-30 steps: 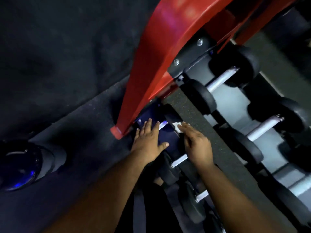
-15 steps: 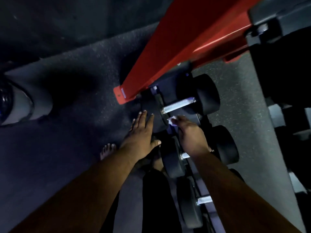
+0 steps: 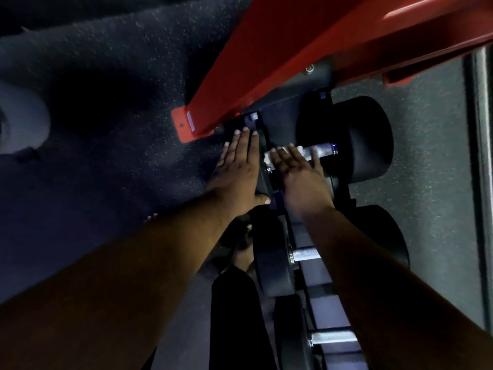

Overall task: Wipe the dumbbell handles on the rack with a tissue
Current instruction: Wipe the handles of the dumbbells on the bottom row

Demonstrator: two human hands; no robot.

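A black dumbbell with a silver handle (image 3: 321,151) lies at the end of the bottom rack row. My right hand (image 3: 296,169) lies over the near part of that handle and presses a white tissue (image 3: 269,157) onto it, fingers curled over bar and tissue. My left hand (image 3: 240,169) rests flat, fingers straight, on the dumbbell's left head (image 3: 262,180). The right head (image 3: 365,137) is free. Two more dumbbell handles (image 3: 304,253) show lower down, partly under my right forearm.
The red rack leg (image 3: 240,84) slants up from its foot plate (image 3: 184,126) just left of my left hand. Dark speckled rubber floor (image 3: 120,89) lies to the left, paler floor to the right. A pale rounded object (image 3: 21,124) sits at the left edge.
The view has swung and come closer. My right hand with the tissue has moved up onto the end dumbbell's handle. My left hand stays on the left head.
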